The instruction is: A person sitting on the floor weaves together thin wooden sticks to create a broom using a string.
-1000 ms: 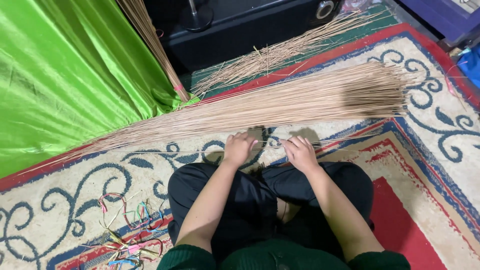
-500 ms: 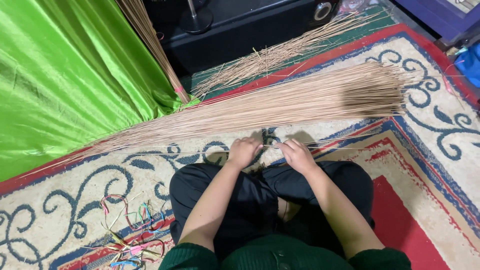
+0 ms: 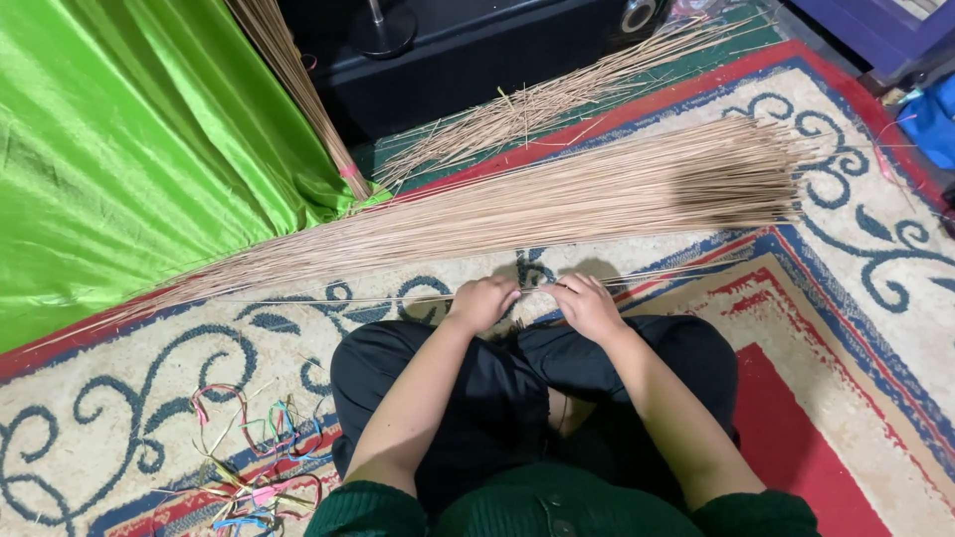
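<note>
I sit cross-legged on a patterned carpet. My left hand and my right hand are close together just above my knees, both pinched on one thin tan stick that runs out to the left. A long, wide spread of thin tan sticks lies on the carpet just beyond my hands, fanning from the left edge to the right.
A second loose pile of sticks lies farther back. A tied bundle of sticks leans against green satin cloth at left. Colourful plastic strings lie at lower left. A black cabinet stands behind.
Both hands have shifted slightly and closed on a single stick, which now lies drawn out to the left in front of my knees.
</note>
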